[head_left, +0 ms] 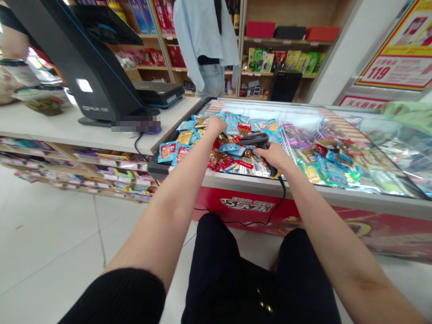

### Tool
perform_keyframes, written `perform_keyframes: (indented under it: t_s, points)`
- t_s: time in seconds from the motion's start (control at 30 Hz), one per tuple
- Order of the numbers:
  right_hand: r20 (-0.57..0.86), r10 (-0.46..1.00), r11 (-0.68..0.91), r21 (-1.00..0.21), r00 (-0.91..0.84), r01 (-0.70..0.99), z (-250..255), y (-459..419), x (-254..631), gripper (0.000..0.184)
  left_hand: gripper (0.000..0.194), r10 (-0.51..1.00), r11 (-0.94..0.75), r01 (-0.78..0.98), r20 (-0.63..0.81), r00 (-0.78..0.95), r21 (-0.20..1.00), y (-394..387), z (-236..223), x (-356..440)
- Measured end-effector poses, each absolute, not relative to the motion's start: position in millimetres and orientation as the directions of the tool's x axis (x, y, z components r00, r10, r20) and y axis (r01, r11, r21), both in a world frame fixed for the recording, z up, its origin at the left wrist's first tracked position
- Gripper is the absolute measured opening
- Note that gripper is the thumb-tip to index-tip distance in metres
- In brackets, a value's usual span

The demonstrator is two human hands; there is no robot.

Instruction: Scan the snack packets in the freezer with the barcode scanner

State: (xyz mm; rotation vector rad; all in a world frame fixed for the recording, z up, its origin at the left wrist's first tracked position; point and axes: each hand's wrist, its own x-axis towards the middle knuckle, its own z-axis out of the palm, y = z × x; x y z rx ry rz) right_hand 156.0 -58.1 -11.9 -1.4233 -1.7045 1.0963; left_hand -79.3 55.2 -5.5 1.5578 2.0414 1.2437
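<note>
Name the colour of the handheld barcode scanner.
The barcode scanner is black, with yellow at the grip's lower end; the head view shows it best.

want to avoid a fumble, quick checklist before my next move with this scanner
Handheld barcode scanner in right hand: ok, gripped by its handle.
Scanner cable: ok, hangs slack over the front of the display chest, no snag visible.
Left hand: cannot tell, it rests on the snack packets, but any grip on one is hidden.
Barcode facing the scanner: cannot tell, none is readable in this view.
Scanner beam: cannot tell, no light shows.
</note>
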Motion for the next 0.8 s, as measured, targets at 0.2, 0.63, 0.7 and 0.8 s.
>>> perform_keyframes:
  t_s: [0.2, 0.63, 0.7, 0.8]
  points:
    - [-0.019, 0.978, 0.07, -0.908, -0.206, 0.414, -10.8, -60.1, 154.6, 0.024, 0.018, 0.889, 0.011, 0.292, 0.125, -0.44, 0.956, 28.8, 2.7, -80.7]
    - [-0.015, 0.987, 0.05, -0.917, -0.161, 0.395, 11.1, -79.0, 164.7, 0.022, 0.017, 0.922, -0.104, 0.302, 0.206, -0.328, 0.948, -5.0, 1.7, -60.5]
    - [-0.026, 0.99, 0.033, -0.913, -0.139, 0.407, 13.5, -82.3, 169.1, 0.022, 0.016, 0.923, -0.118, 0.327, 0.225, -0.312, 0.938, -5.8, -1.2, -53.9]
    - [-0.038, 0.993, 0.013, -0.913, -0.115, 0.408, 15.5, -86.2, 175.5, 0.02, 0.013, 0.93, -0.114, 0.344, 0.222, -0.294, 0.932, -7.7, -3.4, -43.6]
